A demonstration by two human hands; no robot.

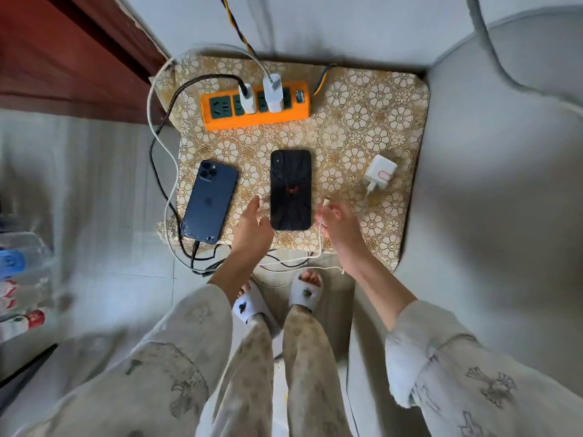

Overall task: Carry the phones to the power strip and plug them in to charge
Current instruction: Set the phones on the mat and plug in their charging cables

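Biggest risk: dragging the black phone (290,189) off the near edge of the patterned worktop (394,121) while pushing in the plug, since nearly flush with that edge already. Next: snagging the loops of white cable (164,146) and black braided cable (176,99) hanging off the left side, tugging the blue phone (209,201) along. Smaller: missing the port, with the connector (325,202) tiny and loosely pinched.

Orange power strip (255,105) at the far side, two white chargers plugged in. Spare white charger (380,171) lying loose at right. Blue phone face down, lower corner cracked, black cable already in. Black phone face down mid-worktop, red emblem on back, unplugged. Left hand (252,225) spread wide, touching its lower left corner. Right hand (337,222) closed on the connector just beside it.
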